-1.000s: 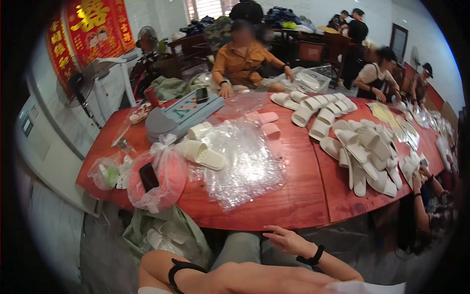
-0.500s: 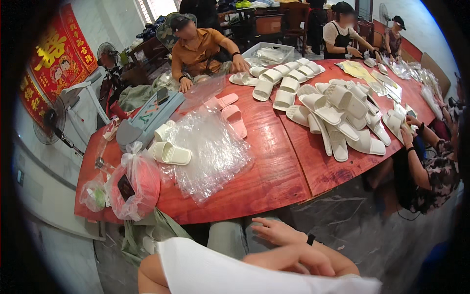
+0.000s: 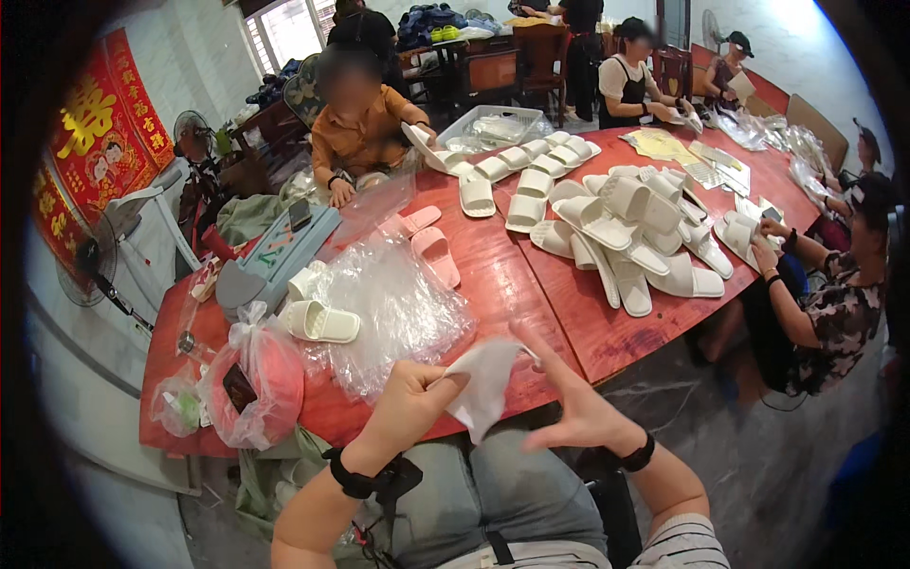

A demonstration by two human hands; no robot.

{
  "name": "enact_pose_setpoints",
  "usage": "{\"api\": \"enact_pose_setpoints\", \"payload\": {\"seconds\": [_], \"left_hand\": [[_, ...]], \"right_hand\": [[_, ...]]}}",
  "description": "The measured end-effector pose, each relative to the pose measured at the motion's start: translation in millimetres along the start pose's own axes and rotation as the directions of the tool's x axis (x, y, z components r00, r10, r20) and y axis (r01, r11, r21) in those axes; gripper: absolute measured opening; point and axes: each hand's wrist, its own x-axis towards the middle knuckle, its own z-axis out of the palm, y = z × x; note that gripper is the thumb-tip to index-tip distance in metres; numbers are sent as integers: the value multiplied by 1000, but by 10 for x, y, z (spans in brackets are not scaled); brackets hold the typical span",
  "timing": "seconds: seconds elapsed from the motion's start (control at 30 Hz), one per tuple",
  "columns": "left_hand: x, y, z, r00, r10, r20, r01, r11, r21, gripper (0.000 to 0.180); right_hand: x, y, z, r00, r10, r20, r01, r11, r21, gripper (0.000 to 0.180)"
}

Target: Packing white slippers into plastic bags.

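Both hands, left hand (image 3: 403, 396) and right hand (image 3: 569, 398), pinch what is probably 1 clear bag (image 3: 485, 375), being opened; a slipper (image 3: 320, 322) is needed next.

The counter (image 3: 531, 284) is glossy red. White slippers (image 3: 616, 223) cover its far right side, and two pink slippers (image 3: 431, 248) lie mid-counter. A clear bag (image 3: 254, 379) at its near left corner holds something red.

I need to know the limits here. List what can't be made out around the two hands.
- Head view: the white sheet between left hand and right hand; paper or cloth, unclear.
- Contents of the red bag, blurred by clear plastic.
- Table near edge, hidden behind both hands.
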Motion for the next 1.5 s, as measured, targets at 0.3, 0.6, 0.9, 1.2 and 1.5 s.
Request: {"api": "enact_pose_setpoints", "payload": {"seconds": [0.3,0.6,0.9,1.2,1.5], "left_hand": [[-293,11,-266,987,-147,59,148,719,-679,25],[-665,457,-203,867,482,129,-458,871,-179,70],[-841,572,-325,603,797,-33,-793,594,-139,26],[-1128,1243,-247,360,933,-18,-622,226,-750,7],[-1381,928,-297,246,967,-70,-537,76,-840,25]], "right_hand": [[141,-204,132,911,295,-287,-150,888,435,16],[28,-575,128,978,145,-148,-22,783,622,21],[31,-966,111,988,-126,-87,153,797,584,27],[75,-1543,598,843,-529,98,-13,162,987,24],[115,-1417,1090,747,-573,338,-328,125,937,43]]}}
